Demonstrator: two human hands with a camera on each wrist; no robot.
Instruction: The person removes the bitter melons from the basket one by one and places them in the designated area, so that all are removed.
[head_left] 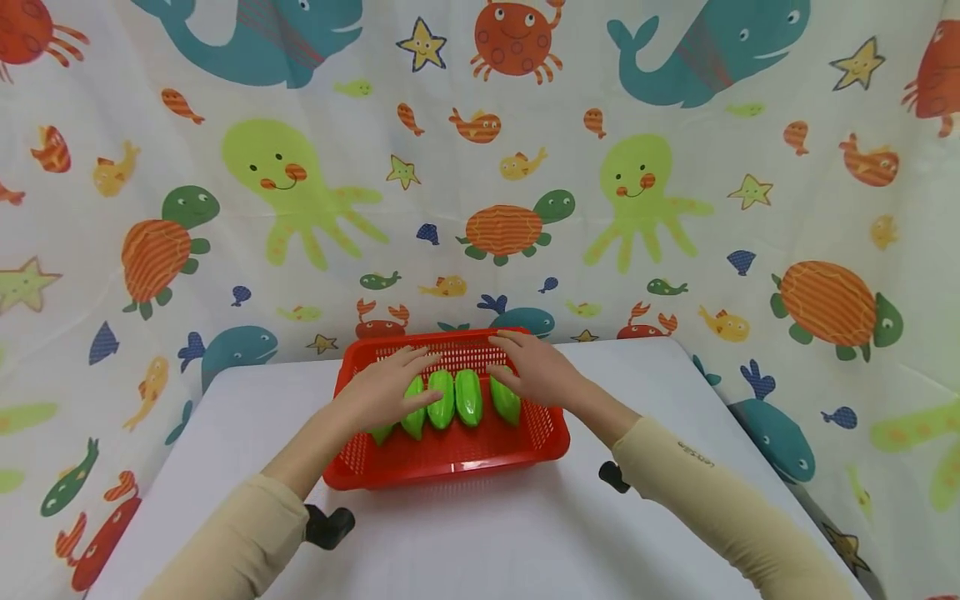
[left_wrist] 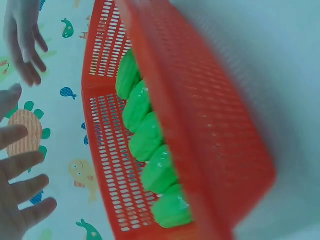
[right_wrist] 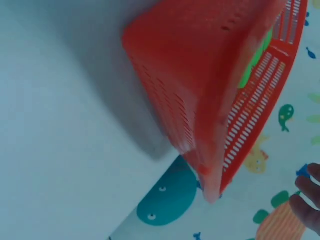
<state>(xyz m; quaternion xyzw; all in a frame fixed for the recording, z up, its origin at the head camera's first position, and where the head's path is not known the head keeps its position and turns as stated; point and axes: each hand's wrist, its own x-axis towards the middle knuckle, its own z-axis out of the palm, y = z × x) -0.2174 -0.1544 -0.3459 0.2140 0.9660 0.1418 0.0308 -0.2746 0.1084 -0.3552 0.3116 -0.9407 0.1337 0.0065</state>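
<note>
Both hands are positioned above the red basket (head_left: 450,477), which rests on the white table (head_left: 420,542) in front of the patterned cloth (head_left: 438,183). From where I stand, the left hand (head_left: 382,390) is over the left part of the basket, its fingers straight and spread wide. The right hand (head_left: 542,371) is over the right part, fingers extended and relaxed, with a wide gap between thumb and fingers. Neither hand holds anything; the left wrist view shows both apart from the basket.

The green pieces (head_left: 468,398), five in number, lie inside the basket in a row near its far, slotted wall. The leftmost is partly covered by the left hand in the head view (the left wrist view confirms the count). The rightmost is tilted and stands slightly apart from its neighbour.

Step in hand, as I judge it: hands poised over the basket, no grip established. Whether they are arriving or leaving, I cannot tell. To take a piece, lower the fingers inside the rim and close them around its sides; to shift the basket, grasp opposite rims.
</note>
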